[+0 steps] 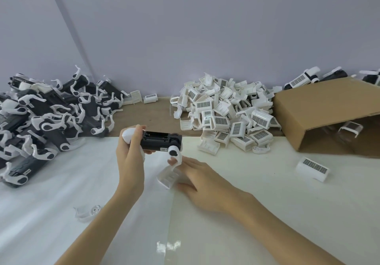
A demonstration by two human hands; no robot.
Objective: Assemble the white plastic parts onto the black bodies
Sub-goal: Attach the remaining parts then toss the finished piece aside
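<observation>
My left hand grips a black body with white end pieces, held above the white table sheet at centre. Its open compartment faces up. Just below and right of it, my right hand lies on a white plastic cover on the table, thumb and fingers closing round it. A heap of white covers with grille labels lies at the back right. A heap of black bodies with white arms fills the left side.
An open cardboard box lies on its side at the right with a clear part inside. One loose white cover sits right of my hands, and a white curved arm piece lies near my left forearm.
</observation>
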